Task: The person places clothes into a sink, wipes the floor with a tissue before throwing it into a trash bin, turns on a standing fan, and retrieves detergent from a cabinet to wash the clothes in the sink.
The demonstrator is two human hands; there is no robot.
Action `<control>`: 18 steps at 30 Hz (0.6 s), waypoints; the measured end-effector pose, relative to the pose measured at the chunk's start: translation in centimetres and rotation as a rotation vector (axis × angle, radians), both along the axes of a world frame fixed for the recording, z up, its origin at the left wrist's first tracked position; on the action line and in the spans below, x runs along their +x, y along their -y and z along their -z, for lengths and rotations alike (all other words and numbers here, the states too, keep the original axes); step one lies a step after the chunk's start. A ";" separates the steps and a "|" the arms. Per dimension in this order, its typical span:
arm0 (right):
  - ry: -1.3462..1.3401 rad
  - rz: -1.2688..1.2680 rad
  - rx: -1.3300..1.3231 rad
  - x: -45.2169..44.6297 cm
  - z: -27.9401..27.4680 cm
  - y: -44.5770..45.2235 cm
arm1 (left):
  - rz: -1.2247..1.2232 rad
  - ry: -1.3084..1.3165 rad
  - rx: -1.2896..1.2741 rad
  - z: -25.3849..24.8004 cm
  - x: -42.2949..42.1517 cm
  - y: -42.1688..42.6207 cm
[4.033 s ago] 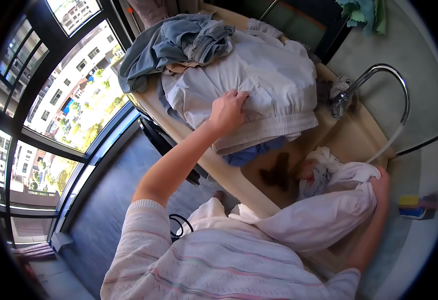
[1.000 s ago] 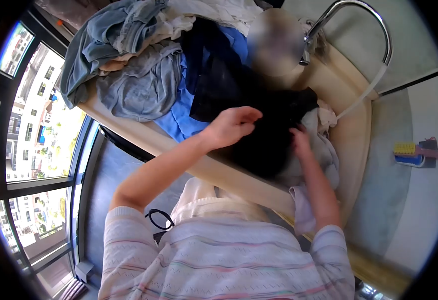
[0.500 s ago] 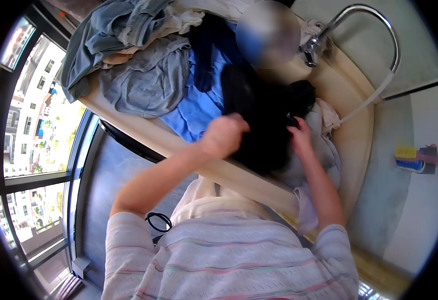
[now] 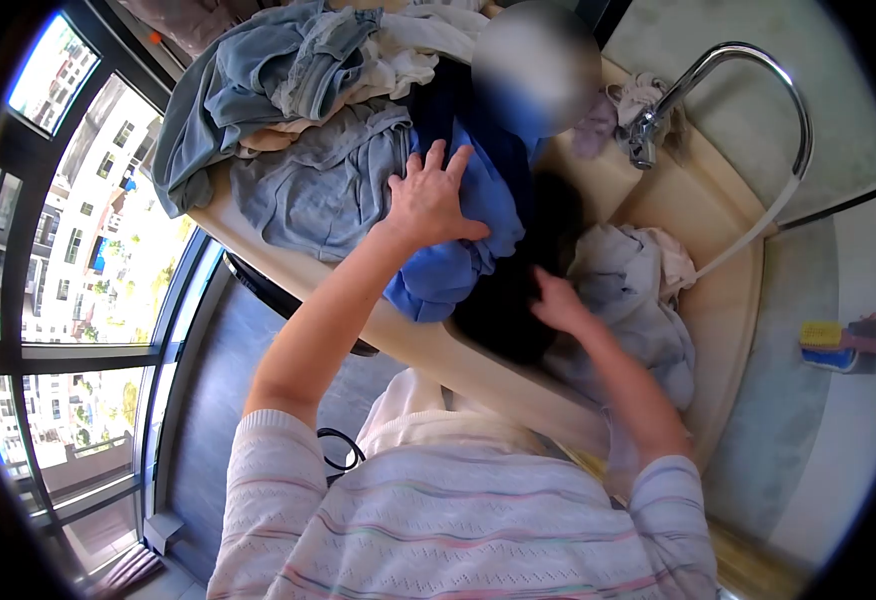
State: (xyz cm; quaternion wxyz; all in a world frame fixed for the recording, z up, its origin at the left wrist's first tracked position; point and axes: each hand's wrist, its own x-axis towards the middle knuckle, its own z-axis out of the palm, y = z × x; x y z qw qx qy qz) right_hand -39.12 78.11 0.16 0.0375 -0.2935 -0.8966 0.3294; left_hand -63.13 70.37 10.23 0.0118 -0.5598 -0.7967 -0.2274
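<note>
Apparently, the main risk lies in the pile of clothes, which leans over the front edge of the sink [image 4: 448, 360]. The left hand [image 4: 426, 205] has its fingers spread wide apart and rests on the blue garment [image 4: 493, 200], close beside the grey garment [image 4: 328, 190]; it is not closed around any cloth. If it pressed toward the person's body, the blue garment, whose lower part lies at this edge, could slip over and fall to the floor [image 4: 218, 400]. The right hand [image 4: 561, 305] touches the black garment [image 4: 503, 310], which lies in the sink between the blue garment and the pale garment [image 4: 623, 290]. Whether its fingers are clamped on the black cloth, one cannot tell, because the dark folds hide the tips. A hard pull there could drag the neighbouring pieces along, as they lie against each other. The faucet [image 4: 738, 55] stands behind, with its white hose [image 4: 758, 235] reaching down near the pale garment, so a careless tug at that cloth might also disturb the hose.
</note>
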 end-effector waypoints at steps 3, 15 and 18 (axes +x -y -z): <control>-0.211 0.243 -0.265 0.9 -1.1 -3.6 | 0.039 0.185 -0.162 0.2 -1.9 -1.4; -0.688 0.388 -1.063 -4.0 -8.6 -6.3 | 0.345 1.377 0.076 -2.7 4.7 1.2; -0.534 0.547 -1.403 -1.6 -10.0 -5.4 | 0.571 1.534 0.052 -4.0 8.8 1.3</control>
